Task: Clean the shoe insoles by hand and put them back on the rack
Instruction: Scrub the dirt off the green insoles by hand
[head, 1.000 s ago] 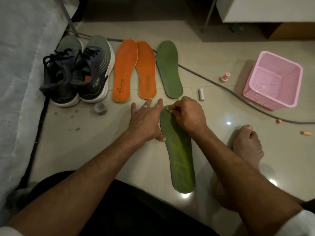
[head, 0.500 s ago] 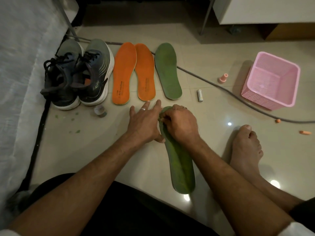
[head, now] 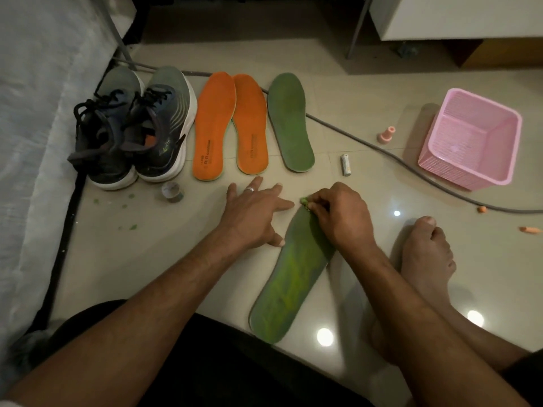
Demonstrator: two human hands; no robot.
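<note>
Green insole [head: 289, 284] on floor, right hand [head: 340, 215] pinching its 12 o'clock tip, left hand [head: 252, 214] spread flat at 9 o'clock, grip wide

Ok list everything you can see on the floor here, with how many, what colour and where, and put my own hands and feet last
Sneakers: two, dark grey, far left by the bed.
Orange insoles: two, side by side right of the sneakers.
Far green insole: one, right of the orange pair.
Near green insole: one, worn yellowish, in front of you.
Battery: one, white, right of the far green insole.
Pink basket: one, far right.
Pink cap: one, left of the basket.
Cable: one, grey, running across the floor.
Small round container: one, near the sneakers.
Left hand: flat on the floor.
Right hand: pinching a green bit at the near insole's tip.
Foot: one, bare, right.
</note>
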